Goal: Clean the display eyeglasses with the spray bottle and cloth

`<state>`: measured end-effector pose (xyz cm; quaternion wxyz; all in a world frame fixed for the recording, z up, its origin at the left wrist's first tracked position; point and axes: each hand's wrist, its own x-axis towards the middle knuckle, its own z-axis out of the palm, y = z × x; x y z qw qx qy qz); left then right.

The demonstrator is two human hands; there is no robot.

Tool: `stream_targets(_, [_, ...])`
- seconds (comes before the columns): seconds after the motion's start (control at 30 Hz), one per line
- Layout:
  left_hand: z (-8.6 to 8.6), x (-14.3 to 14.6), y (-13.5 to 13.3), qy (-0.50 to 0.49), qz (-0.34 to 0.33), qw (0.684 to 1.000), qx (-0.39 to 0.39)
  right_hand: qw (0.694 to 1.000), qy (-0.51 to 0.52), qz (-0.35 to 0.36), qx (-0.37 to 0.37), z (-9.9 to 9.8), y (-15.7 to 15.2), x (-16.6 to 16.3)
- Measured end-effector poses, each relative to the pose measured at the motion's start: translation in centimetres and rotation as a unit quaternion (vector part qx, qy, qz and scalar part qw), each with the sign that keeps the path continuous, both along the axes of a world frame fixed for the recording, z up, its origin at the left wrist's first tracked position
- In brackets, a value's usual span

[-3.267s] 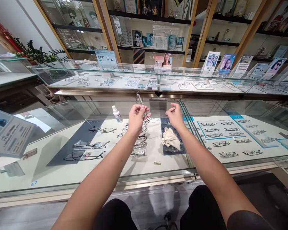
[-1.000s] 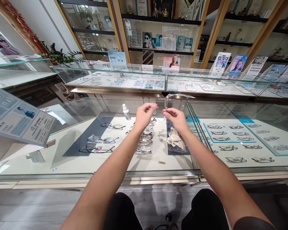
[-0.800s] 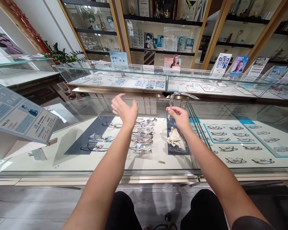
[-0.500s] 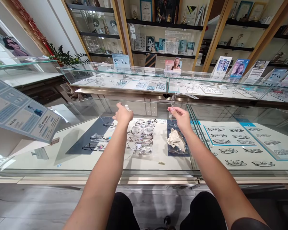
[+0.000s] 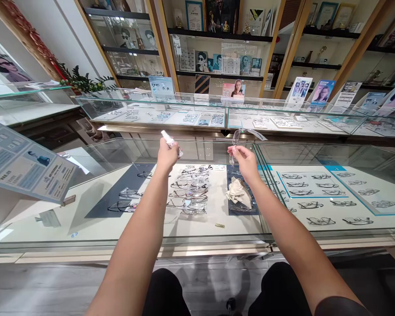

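My left hand [image 5: 167,154] is closed around a small white spray bottle [image 5: 167,137], whose capped top sticks up past the fingers. To the right, my right hand [image 5: 244,160] pinches a pair of eyeglasses [image 5: 236,138] with clear lenses by the middle of the frame. The glasses hang on edge, one pale temple reaching out to the right. Below my right hand a crumpled cream cloth [image 5: 238,193] rests on the glass counter [image 5: 197,237]. Several eyeglass frames [image 5: 192,193] lie in rows inside the case between my forearms.
A slanted leaflet stand [image 5: 26,162] takes up the left end of the counter. More glasses [image 5: 321,221] sit in the case on the right. Across from me runs a second glass case [image 5: 151,115] with upright cards on top, and shelves [image 5: 222,35] stand behind it.
My left hand has turned, so the spray bottle now shows more fully and tilts upright. The glasses have turned slightly in my right hand. The whole view has shifted a little.
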<state>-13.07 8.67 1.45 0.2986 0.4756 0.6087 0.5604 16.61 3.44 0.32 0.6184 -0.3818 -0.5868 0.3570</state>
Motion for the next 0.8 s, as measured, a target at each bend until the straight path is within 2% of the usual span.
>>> stream_targets(0.07, [0.8, 1.5, -0.7, -0.127, -0.112, 0.985, 0.037, 1.0, -0.005, -0.004, 0.004, 0.0, 0.1, 0.1])
stream_targets(0.13, [1.4, 3.3, -1.6, -0.196, -0.193, 0.96, 0.048, 1.0, -0.009, -0.005, 0.005, 0.0, 0.2, 0.1])
stream_targets(0.3, [1.8, 6.7, -3.8, -0.282, -0.31, 0.908, 0.028, 1.0, -0.024, 0.002, -0.006, 0.0, 0.2, 0.2])
stream_targets(0.47, [2.0, 7.9, -5.2, -0.293, -0.412, 0.863, -0.015, 0.999, -0.023, 0.031, 0.008, 0.4, -0.4, -0.1])
stream_targets(0.6, [2.2, 8.0, -5.8, -0.291, -0.447, 0.845, -0.038, 0.999, -0.019, 0.041, 0.018, 0.6, -0.8, -0.3])
stream_targets(0.8, [2.0, 8.1, -5.6, -0.296, -0.401, 0.867, -0.012, 0.998, -0.032, 0.061, 0.014, 0.8, -1.0, -0.4])
